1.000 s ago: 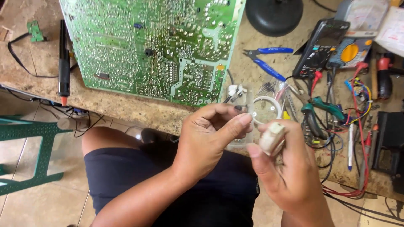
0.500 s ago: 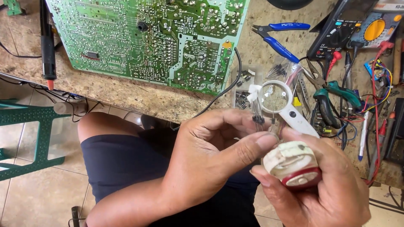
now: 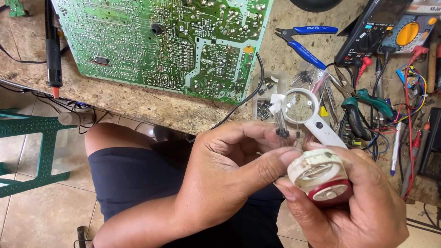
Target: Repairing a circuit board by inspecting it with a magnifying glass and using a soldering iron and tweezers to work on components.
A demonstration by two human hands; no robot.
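Fingers of both my hands are meeting over my lap, just off the edge of the table. My right hand is cupping a small round cream container with a red base, its fingers curled around it from below and behind. My left hand is pressing its thumb against the container's near rim, while its other fingers are curling above and pinching a small bundle of thin-legged dark components bound with a strip of white tape.

I am judging that the container could tip or slip out of my grip, because it is only resting in curled fingers and my left thumb is pushing on its rim from one side. The thin legs of the components could also bend, being squeezed close against my knuckles, and anything dropped would be falling past my knee to the tiled floor.

Just beyond my fingertips a white-handled magnifier is lying on the table, with a clear box of small parts beside it. Farther from my fingers, the green circuit board is lying solder side up, and blue-handled cutters are sitting to its right.
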